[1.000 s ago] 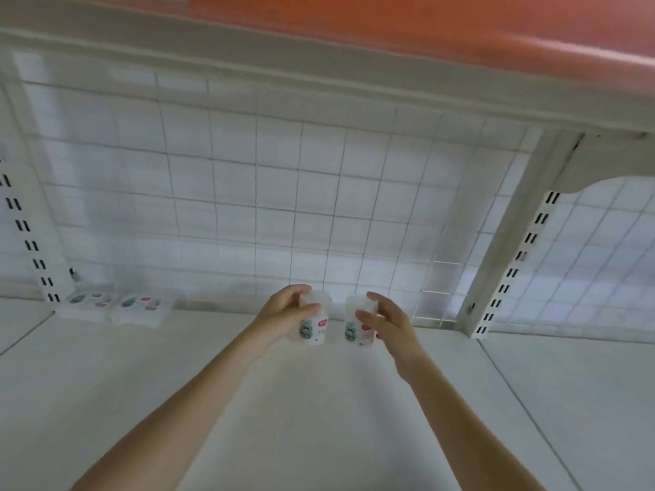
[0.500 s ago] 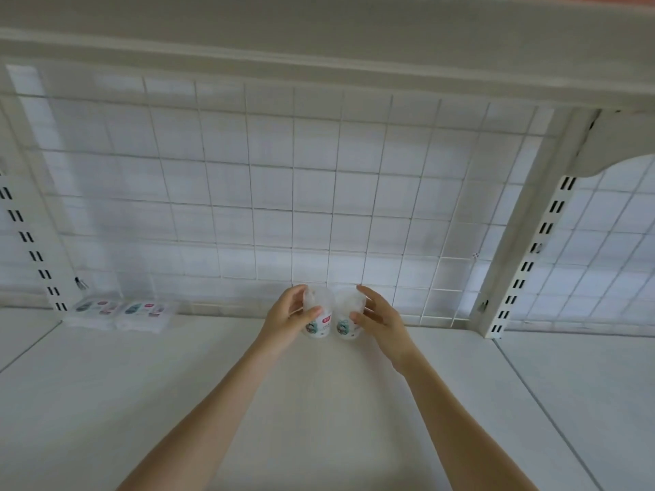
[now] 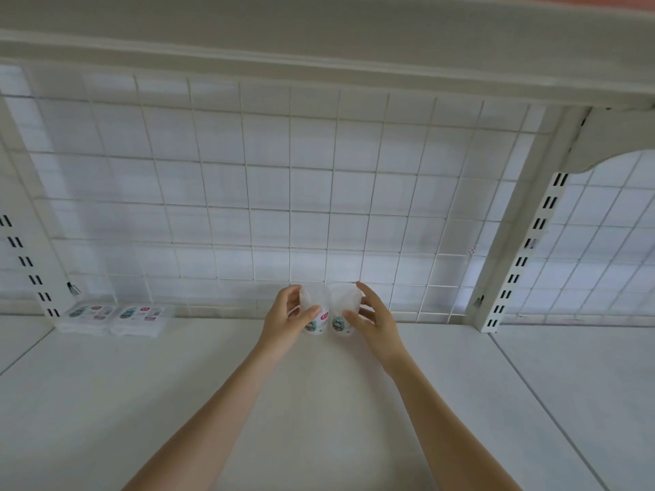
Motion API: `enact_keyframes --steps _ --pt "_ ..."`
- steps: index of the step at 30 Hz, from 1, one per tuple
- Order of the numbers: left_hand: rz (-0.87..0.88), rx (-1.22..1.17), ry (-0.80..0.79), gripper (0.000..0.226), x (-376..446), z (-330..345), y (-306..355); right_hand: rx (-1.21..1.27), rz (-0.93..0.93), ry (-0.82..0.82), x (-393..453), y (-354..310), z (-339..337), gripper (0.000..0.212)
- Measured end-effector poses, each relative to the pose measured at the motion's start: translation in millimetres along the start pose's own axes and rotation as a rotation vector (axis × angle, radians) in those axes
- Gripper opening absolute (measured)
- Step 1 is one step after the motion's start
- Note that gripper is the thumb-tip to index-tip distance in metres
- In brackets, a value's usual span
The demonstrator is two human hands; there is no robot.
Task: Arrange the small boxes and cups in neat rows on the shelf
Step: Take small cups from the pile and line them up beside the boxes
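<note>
Two small translucent cups with printed labels stand side by side at the back of the white shelf point(image 3: 319, 391), close to the wire grid. My left hand point(image 3: 289, 318) curls round the left cup point(image 3: 317, 313). My right hand point(image 3: 374, 318) curls round the right cup point(image 3: 342, 311). The cups nearly touch each other. Two flat white boxes lie next to each other at the far left back: the left box point(image 3: 87, 315) and the right box point(image 3: 140, 317).
A white wire grid point(image 3: 290, 207) forms the back wall. Slotted uprights stand at the left point(image 3: 28, 249) and right point(image 3: 514, 256). Another shelf board point(image 3: 319, 47) hangs overhead. A seam separates the neighbouring shelf section point(image 3: 584, 384) on the right.
Both hands carried the cups farther back to the grid and brought them close together on the shelf. The view tilted down slightly.
</note>
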State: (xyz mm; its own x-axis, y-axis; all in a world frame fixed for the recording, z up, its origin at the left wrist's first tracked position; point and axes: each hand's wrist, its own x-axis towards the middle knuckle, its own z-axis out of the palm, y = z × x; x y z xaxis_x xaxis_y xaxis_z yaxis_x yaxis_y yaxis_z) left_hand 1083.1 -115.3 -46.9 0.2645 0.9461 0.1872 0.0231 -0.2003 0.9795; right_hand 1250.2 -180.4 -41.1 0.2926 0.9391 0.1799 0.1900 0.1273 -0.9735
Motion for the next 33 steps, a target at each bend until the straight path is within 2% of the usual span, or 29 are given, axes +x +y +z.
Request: enact_keyframes --steps 4,7,9,11,14,17,19,22,25,27,31,33 --pt "-0.050 0.010 -0.011 0.077 -4.2 -3.0 3.8 -0.010 0.008 0.015 -7.4 0.6 5.1 0.066" --pt "-0.083 0.056 0.017 0.073 -15.2 -10.4 10.6 -0.044 0.047 0.062 -15.5 0.9 5.8 0.077" --pt "-0.041 0.156 0.021 0.064 -24.8 -18.6 11.4 -0.100 0.078 0.095 -21.4 -3.3 3.9 0.077" --pt "0.029 0.320 -0.013 0.051 -34.9 -28.6 12.6 -0.261 0.065 0.115 -30.9 -12.5 -0.9 0.073" --pt "0.160 0.572 -0.129 0.035 -53.6 -41.4 20.5 -0.620 -0.061 0.058 -57.5 -33.5 -10.0 0.058" --pt "0.243 0.775 -0.225 0.037 -82.8 -49.2 33.4 -0.900 -0.163 -0.052 -95.0 -52.0 -12.0 0.052" --pt "0.242 0.808 -0.226 0.041 -108.3 -53.1 41.7 -0.967 -0.200 -0.072 -123.3 -54.9 -10.2 0.050" --pt "0.297 0.858 -0.158 0.039 -154.9 -61.9 49.3 -0.945 -0.296 -0.034 -172.5 -52.0 -2.8 0.045" --pt "0.353 0.902 -0.056 0.049 -211.6 -72.9 52.4 -0.824 -0.392 0.013 -222.2 -52.2 2.7 0.036" --pt "0.411 0.869 0.068 0.039 -255.4 -77.1 52.4 -0.773 -0.476 0.012 -253.4 -51.9 5.3 0.031" --pt "0.381 0.906 0.302 0.027 -347.7 -73.3 44.7 -0.715 -0.609 -0.145 -309.0 -39.7 12.6 0.031" --pt "0.276 0.993 0.323 0.026 -396.3 -75.1 30.1 -0.750 -0.630 -0.305 -339.3 -25.8 19.1 0.034"
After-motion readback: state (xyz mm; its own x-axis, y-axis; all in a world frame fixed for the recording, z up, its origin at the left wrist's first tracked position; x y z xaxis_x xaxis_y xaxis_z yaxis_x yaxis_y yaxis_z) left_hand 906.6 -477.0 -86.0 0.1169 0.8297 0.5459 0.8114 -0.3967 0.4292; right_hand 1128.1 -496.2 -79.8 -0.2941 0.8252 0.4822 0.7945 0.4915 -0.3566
